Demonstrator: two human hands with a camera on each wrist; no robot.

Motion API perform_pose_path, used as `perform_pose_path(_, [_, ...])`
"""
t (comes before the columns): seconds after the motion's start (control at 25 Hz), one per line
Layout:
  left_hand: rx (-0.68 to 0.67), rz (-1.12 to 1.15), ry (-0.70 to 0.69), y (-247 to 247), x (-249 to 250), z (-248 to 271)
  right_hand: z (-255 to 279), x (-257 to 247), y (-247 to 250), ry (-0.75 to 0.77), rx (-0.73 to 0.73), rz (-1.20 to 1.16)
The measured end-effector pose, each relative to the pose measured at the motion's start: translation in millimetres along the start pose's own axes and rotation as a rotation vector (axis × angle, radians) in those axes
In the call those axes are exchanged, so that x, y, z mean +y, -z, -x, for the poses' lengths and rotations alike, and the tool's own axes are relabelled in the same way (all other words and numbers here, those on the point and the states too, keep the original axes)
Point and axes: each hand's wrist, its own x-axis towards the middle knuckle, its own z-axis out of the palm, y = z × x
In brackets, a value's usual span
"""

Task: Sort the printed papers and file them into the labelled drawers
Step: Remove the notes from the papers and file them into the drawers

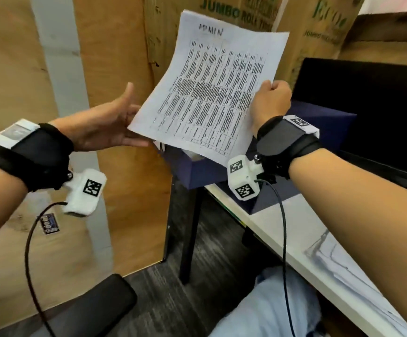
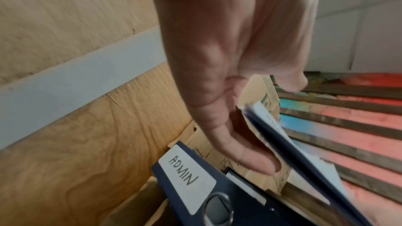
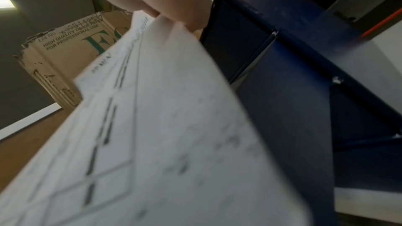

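Above the desk's left end, a printed sheet (image 1: 209,93) headed ADMIN by hand is held up, tilted, over a dark blue drawer unit (image 1: 319,122). Right hand (image 1: 269,103) pinches the sheet's right edge, fingers curled round it. Left hand (image 1: 107,125) has its fingers straight, thumb up, at the sheet's lower left corner; contact unclear. Left wrist view: a white ADMIN label (image 2: 187,174) on the blue drawer front, just below the fingers. Cardboard boxes (image 1: 319,27) behind, white desk (image 1: 295,242) at right.
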Motion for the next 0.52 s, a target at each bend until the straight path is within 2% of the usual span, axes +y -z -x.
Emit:
perform_pose_path(0.08, [0.067,0.069,-0.060,2.2,7.2,2.4,2.1,-2.5,-2.9,-0.085,-0.077,-0.052])
perform_pose_path(0.16, [0.186,0.111,-0.088,13.4,10.8,0.3,3.3,-2.0,-2.3,-0.216,-0.280,-0.161])
perform_pose_path(0.24, [0.313,0.206,-0.037,30.8,10.8,-3.1,12.6,-4.6,6.5,-0.391,-0.498,-0.282])
perform_pose_path(0.4, [0.486,0.364,0.093,57.6,6.9,-12.2,39.8,-4.2,22.9,-0.578,-0.861,0.046])
perform_pose_path(0.52, [0.523,0.422,0.076,45.7,13.2,-14.9,44.5,0.9,21.6,-0.637,-0.911,0.149])
